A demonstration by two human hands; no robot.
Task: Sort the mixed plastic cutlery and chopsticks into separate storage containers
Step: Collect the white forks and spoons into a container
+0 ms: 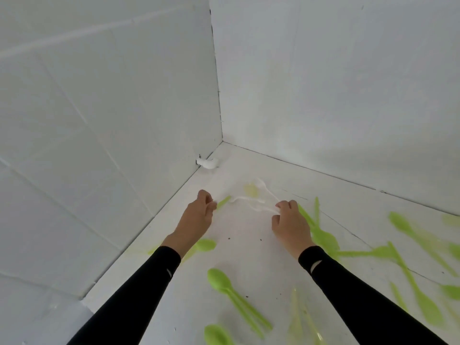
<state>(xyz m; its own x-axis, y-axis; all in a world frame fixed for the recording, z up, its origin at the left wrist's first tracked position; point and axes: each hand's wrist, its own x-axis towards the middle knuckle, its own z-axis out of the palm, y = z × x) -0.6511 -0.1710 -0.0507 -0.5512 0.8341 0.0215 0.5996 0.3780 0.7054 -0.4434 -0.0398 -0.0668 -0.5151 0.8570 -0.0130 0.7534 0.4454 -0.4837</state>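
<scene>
Corner walls [149,120] hem both hands: left hand [196,215] pinches green handle [223,202], right hand [290,222] grips clear spoons [258,195].

Nothing readable is showing up here: no words, numbers or labels on anything. The closest thing is a tiny white mark sitting on the left sleeve [149,290] and another on the right sleeve [348,290]. Both are coming out too small and blurry to be reading as letters or a brand.
</scene>
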